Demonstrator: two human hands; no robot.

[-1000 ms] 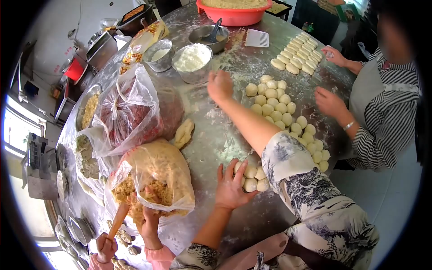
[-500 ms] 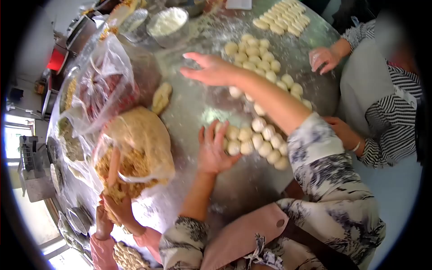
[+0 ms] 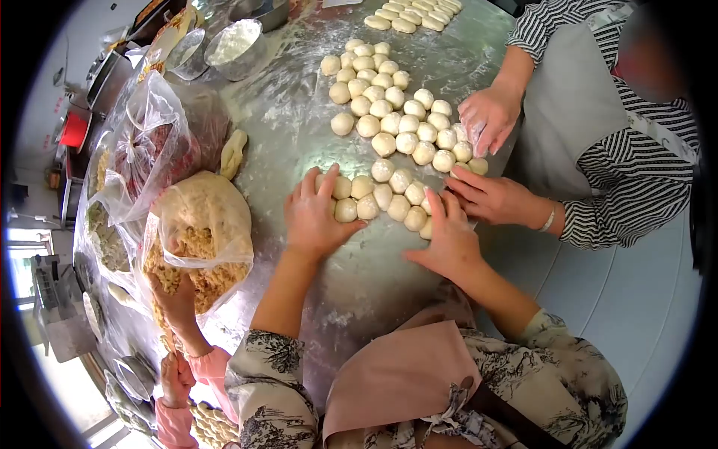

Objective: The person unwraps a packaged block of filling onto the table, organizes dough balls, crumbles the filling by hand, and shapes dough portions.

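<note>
On the floured metal table, my left hand (image 3: pixel 315 217) lies spread against the left end of a group of round dough balls (image 3: pixel 361 186). Its fingers reach along the balls and the thumb points right below them. My right hand (image 3: pixel 451 241) is at the right end of the same group, fingers apart, touching the lowest balls (image 3: pixel 415 218). Both hands cup the row from its two sides without gripping a single ball. Just above, a larger cluster of dough balls (image 3: pixel 395 96) spreads up the table.
A co-worker's hands (image 3: pixel 490 118) touch the cluster's right side, close to my right hand. Another person's hands (image 3: pixel 176 299) are at a plastic bag of crumbly filling (image 3: pixel 206 217) on the left. Flour bowl (image 3: pixel 235 49) and long dough pieces (image 3: pixel 404 25) lie farther back.
My right hand has come back from over the table to the right end of the balls. My left hand stays beside them. The co-worker's hands have moved in to the cluster.
</note>
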